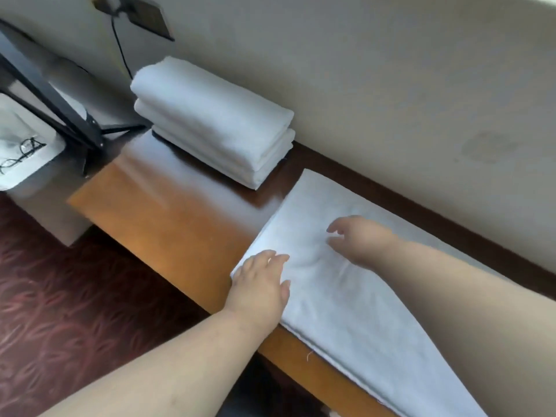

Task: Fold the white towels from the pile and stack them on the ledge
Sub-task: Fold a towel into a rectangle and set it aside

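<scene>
A long white towel (340, 302), folded lengthwise into a strip, lies flat along the wooden ledge (168, 212). My left hand (258, 284) rests palm down on its near left corner, fingers spread. Over the towel's middle is my right hand (358, 239), fingers apart and slightly curled, holding nothing; whether it touches the cloth I cannot tell. A stack of three folded white towels (216, 121) sits further left on the ledge against the wall.
A beige wall (391, 85) runs behind the ledge. A dark metal stand (60, 109) and a white bin with eyeglasses (24, 149) stand at the left. A black cable (120, 52) hangs from a wall socket. Patterned red carpet (75, 311) lies below.
</scene>
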`<state>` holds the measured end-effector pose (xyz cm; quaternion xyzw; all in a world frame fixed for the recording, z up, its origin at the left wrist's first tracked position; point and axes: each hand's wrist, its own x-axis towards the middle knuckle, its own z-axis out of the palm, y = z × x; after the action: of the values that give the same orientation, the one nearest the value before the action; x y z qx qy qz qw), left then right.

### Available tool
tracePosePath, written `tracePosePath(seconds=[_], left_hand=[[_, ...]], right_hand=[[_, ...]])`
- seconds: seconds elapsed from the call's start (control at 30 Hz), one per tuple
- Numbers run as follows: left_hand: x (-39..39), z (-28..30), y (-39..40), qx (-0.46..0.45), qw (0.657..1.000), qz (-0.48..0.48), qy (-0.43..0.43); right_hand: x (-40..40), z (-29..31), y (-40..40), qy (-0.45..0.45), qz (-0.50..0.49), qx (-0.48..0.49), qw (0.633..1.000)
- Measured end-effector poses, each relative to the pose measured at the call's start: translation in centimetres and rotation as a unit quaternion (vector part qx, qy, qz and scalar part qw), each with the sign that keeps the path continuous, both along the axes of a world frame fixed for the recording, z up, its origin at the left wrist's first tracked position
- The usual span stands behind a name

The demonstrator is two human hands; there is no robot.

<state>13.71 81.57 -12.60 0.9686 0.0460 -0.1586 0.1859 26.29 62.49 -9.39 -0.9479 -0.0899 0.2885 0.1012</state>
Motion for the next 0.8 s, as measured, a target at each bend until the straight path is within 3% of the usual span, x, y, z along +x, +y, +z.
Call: tracePosePath(seconds=[0.1, 0.17, 0.27, 0.4, 0.6, 0.7, 0.8], left_hand=[[2.2, -0.7, 2.6, -0.047, 0.982, 0.178, 0.046], [4.2, -1.3, 3.6, -0.110, 0.964, 0.221, 0.096], [6.5, -1.8, 4.3, -0.164, 0.946, 0.215, 0.181], [8.2, -1.1, 3.9, -0.143, 0.962, 0.101, 0.210], [6.6, 1.6, 5.3, -0.299, 0.902, 0.108, 0.292], [6.2, 2.0, 7.3, -0.274, 0.902, 0.155, 0.295], [5.8, 0.8, 8.9, -0.139, 0.932, 0.129, 0.309]], right_hand=[[4.4, -0.3, 3.8, -0.053, -0.001, 0.059, 0.997], [7.5, -1.1, 5.9, -0.064, -0.044, 0.071, 0.994], [11.8, -2.9, 7.6, -0.015, -0.113, 0.055, 0.992], [14.2, -4.7, 8.3, -0.002, -0.076, -0.021, 0.997], [14.2, -6.0, 8.0, -0.073, -0.201, 0.041, 0.976], [13.6, -6.2, 8.6, -0.107, -0.245, 0.072, 0.961], [11.5, -5.9, 9.2, -0.126, -0.263, 0.174, 0.941]])
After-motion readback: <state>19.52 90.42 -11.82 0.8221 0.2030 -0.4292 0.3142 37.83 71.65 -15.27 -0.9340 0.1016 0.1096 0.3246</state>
